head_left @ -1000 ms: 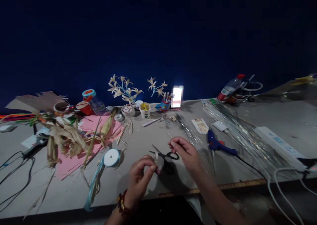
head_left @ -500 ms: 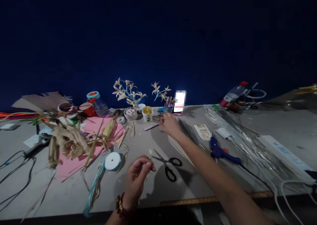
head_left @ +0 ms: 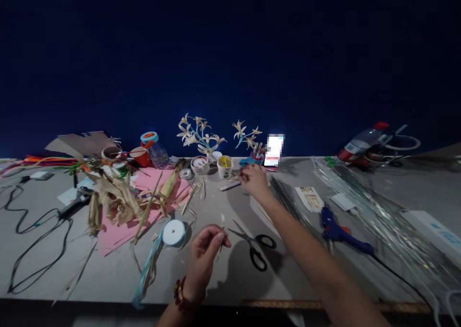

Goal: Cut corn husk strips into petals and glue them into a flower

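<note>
My left hand is above the front of the table, thumb and fingers pinched on a small pale strip. Black-handled scissors lie with blades parted just right of it. My right hand reaches to the back, beside a blue item and a cup of pens; its fingertips are blurred, and whether they hold something is unclear. A pale stick lies left of that hand. Cream flowers on blue stems stand behind a white tub.
Dried husks lie on pink paper at left, near a blue ribbon spool. At right are a blue glue gun, clear plastic packs, a bottle and cables. A lit phone stands at the back.
The view has turned slightly left, so things sit further right in the picture. My left hand keeps its pinch on the strip. My right hand stays near the pen cup.
</note>
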Motion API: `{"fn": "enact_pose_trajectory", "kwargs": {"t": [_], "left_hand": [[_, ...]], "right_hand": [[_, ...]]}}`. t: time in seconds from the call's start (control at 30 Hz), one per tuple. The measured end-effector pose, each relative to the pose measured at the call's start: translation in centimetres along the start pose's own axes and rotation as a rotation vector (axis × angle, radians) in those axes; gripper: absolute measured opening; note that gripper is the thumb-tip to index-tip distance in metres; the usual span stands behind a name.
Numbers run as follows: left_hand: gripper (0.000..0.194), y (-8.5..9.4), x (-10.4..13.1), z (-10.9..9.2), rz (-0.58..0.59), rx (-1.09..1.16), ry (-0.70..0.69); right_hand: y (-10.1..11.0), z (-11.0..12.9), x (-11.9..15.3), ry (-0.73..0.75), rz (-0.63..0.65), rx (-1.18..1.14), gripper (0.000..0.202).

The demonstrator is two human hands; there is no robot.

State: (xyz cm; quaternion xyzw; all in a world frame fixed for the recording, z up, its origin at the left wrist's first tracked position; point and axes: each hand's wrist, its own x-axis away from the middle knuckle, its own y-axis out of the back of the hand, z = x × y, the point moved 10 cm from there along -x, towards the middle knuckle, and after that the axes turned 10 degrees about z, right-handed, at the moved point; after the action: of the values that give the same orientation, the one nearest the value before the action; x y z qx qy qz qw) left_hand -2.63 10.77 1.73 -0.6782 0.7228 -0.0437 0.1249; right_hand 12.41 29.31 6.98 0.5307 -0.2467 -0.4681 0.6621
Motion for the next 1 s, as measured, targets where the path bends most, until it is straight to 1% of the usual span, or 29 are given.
{"fn": "enact_pose_trajectory", "kwargs": {"t": [0.1,0.23,0.33,0.4,0.43,0.5,0.53,0.6,0.63,0.67,0.7,0.77,0.8,0.87,1.0], "left_hand": [[0.022,-0.1,-0.2,0.5,-0.003,0.039,0.021],[0.020,-0.8,-0.2,1.0,0.011,0.073,0.041],[0.022,-1.5,0.0,1.2,0.010,0.088,0.062],[0.022,-1.9,0.3,1.2,0.013,0.085,0.072],[0.023,-2.1,0.4,1.2,0.017,0.076,0.075],[0.024,-2.2,0.7,1.2,0.020,0.055,0.077],[0.024,-2.1,0.9,1.2,0.020,0.045,0.078],[0.024,-1.8,1.2,1.3,0.013,0.030,0.083],[0.024,-1.6,1.3,1.4,0.009,0.023,0.085],[0.023,-1.5,1.3,1.5,0.006,0.017,0.085],[0.023,-1.5,1.4,1.5,0.005,0.014,0.084],[0.022,-1.8,1.3,1.7,0.014,0.022,0.088],[0.022,-2.1,1.3,1.8,0.021,0.031,0.090],[0.020,-2.7,1.3,1.9,0.041,0.051,0.094],[0.018,-3.3,1.4,1.9,0.060,0.062,0.095]], "right_hand": [[-0.1,-0.5,4.3,-0.033,0.002,-0.047,0.018],[-1.5,-0.3,10.6,-0.040,0.023,-0.066,0.014],[-2.7,-0.1,13.5,-0.076,0.022,-0.033,0.014],[-2.8,-0.5,14.8,-0.104,0.001,-0.016,0.016],[-2.5,-1.0,15.4,-0.121,-0.019,-0.012,0.017],[-1.1,-3.0,17.1,-0.167,-0.075,-0.005,0.021],[-0.1,-4.7,18.3,-0.202,-0.111,0.003,0.022],[2.4,-8.9,21.2,-0.288,-0.191,0.042,0.024],[3.8,-11.4,23.1,-0.370,-0.246,0.107,0.024],[4.5,-13.8,24.6,-0.441,-0.222,0.174,0.026],[4.6,-16.0,25.8,-0.488,-0.148,0.222,0.029],[4.7,-19.1,27.8,-0.507,-0.066,0.236,0.036],[4.5,-20.0,28.4,-0.499,-0.028,0.232,0.039],[3.9,-21.0,28.7,-0.473,0.026,0.213,0.044],[3.0,-21.4,27.9,-0.441,0.073,0.195,0.043]]}}
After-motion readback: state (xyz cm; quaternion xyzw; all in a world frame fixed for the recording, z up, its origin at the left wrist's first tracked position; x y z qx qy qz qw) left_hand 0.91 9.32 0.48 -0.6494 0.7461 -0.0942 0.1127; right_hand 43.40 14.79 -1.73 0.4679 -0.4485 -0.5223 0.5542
